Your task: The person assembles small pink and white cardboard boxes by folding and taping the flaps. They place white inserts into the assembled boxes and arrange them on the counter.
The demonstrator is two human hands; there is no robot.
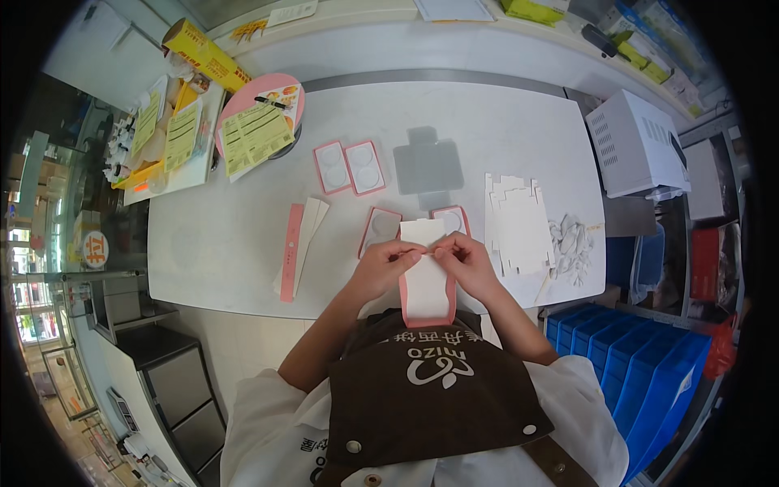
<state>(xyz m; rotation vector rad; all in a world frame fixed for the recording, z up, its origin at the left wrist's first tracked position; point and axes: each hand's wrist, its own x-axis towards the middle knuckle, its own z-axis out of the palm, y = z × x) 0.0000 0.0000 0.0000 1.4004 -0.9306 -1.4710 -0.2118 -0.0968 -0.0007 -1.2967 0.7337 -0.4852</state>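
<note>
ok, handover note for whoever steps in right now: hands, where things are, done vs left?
Left hand and right hand: both pinch the upper part of a pink-edged white card blank, held over the near edge of the table.
Done, it seems: two pink window trays further back, two more just behind the hands.
Left: flat blanks stacked at right, pink and white strips at left.

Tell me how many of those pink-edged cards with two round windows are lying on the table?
2 in plain view: one lies open further back on the table, the other sits partly behind the card piece in the hands. More may be hidden.
</note>
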